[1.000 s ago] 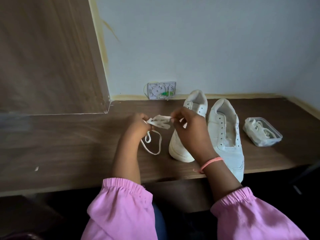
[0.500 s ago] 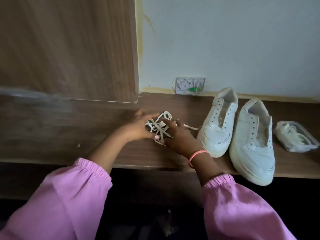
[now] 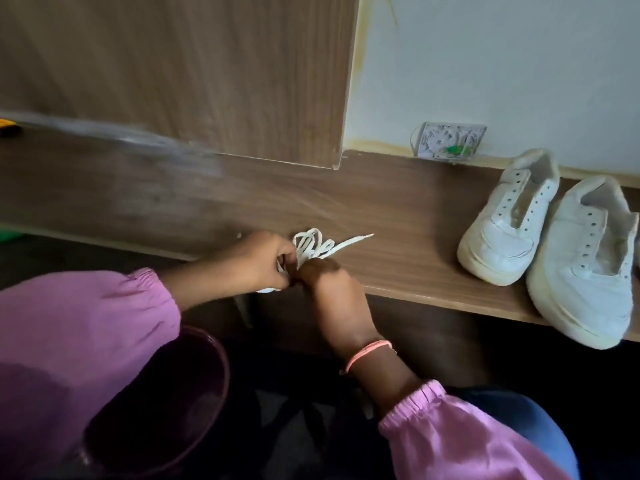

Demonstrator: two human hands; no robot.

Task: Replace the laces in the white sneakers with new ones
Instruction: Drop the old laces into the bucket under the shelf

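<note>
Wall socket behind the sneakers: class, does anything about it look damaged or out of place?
Yes. The wall socket above the wooden shelf seems to lack its cover: pale inner parts and a green piece show, and a thin wire loops out at its left edge.

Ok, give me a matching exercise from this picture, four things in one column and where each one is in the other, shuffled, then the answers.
Things:
1. lace bundle
2. sneakers
3. bracelet
4. socket

Places:
A. on the wall just above the desk
B. round the right wrist
C. gripped by both hands at the desk's front edge
D. side by side on the desk, at the right

Pairs: 1-C, 2-D, 3-B, 4-A
</note>
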